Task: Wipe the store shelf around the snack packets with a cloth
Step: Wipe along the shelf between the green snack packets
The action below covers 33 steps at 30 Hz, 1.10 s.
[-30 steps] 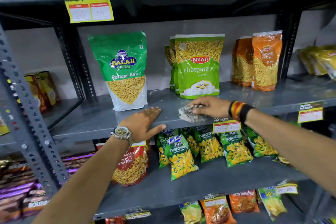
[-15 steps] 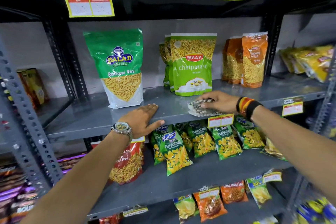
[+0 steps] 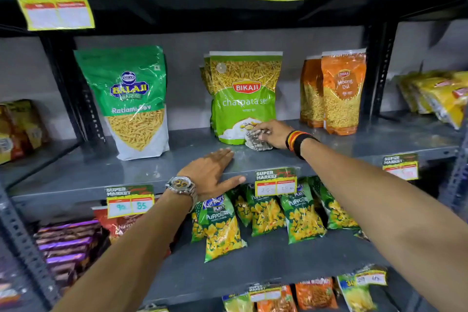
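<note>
A crumpled grey-and-white cloth (image 3: 255,140) lies pressed on the grey shelf (image 3: 354,144) under my right hand (image 3: 272,133), whose fingers grip it. It touches the bottom right corner of the green Bikaji chatpata sev packet (image 3: 241,94). My left hand (image 3: 210,172) rests flat on the shelf's front edge, fingers spread, thumb hanging over the lip. A green Balaji Ratlami sev packet (image 3: 129,99) stands to the left. Orange Moong Dal packets (image 3: 339,91) stand to the right.
Price tags (image 3: 275,181) hang from the shelf lips. Green Puffcorn bags (image 3: 222,228) and purple biscuit packs (image 3: 68,243) fill the shelf below. Dark slotted uprights (image 3: 379,66) frame the bay. Yellow packets (image 3: 440,96) lie in the bay to the right.
My right hand has carried the cloth from the shelf's front edge back to the foot of the Bikaji packet. The camera has moved closer. My left hand stays on the front edge.
</note>
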Available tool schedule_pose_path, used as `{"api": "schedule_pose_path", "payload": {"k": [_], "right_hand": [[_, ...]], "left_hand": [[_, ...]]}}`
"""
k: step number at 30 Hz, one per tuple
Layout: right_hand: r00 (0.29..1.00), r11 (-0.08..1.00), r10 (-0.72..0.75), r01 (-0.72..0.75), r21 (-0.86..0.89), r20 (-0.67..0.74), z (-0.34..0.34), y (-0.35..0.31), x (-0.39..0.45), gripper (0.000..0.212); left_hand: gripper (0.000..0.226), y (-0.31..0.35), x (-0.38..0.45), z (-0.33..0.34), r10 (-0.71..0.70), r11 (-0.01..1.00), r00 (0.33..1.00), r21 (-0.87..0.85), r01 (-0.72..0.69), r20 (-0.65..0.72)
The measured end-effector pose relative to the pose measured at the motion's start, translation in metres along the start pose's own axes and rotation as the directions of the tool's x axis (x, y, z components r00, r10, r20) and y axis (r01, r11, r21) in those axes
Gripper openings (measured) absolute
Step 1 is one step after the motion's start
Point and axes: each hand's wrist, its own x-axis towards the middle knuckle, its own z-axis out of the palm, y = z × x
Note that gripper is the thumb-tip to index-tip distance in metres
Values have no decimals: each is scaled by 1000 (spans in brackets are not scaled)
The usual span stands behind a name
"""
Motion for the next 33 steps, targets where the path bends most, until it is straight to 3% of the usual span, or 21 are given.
{"api": "schedule_pose_path", "payload": {"k": [4, 9, 13, 16, 17, 21, 24, 30, 33], "right_hand": [[999, 993, -32, 27, 118, 35, 0, 25, 11, 32], [989, 988, -79, 62, 142, 123, -4, 31, 1, 34], [982, 988, -122, 107, 107, 143, -18, 29, -57, 33], [957, 986, -132, 101, 131, 258, -45, 18, -107, 30], [961, 987, -114, 81, 137, 254, -55, 16, -111, 29], [998, 993, 65, -64, 101, -4, -69, 26, -90, 33], [986, 986, 165, -165, 16, -13, -46, 22, -90, 34], [979, 997, 47, -57, 44, 198, -61, 10, -135, 33], [996, 993, 72, -78, 94, 60, -88, 29, -124, 36]], "left_hand": [[118, -3, 5, 6, -29, 999, 999, 22, 28, 20], [114, -4, 7, 8, -30, 999, 999, 31, 29, 30], [117, 1, 2, 3, -29, 999, 999, 28, 28, 35], [116, 3, -1, 0, -37, 999, 999, 28, 37, 20], [112, 4, -1, -1, -38, 999, 999, 26, 37, 13], [99, 7, -1, -4, -21, 1000, 1000, 16, 21, 4], [96, 6, -3, -4, -17, 1000, 1000, 19, 17, 12], [99, 6, -5, -7, -21, 1000, 999, 6, 20, 46], [100, 16, -1, -10, -17, 1000, 999, 25, 16, 36]]}}
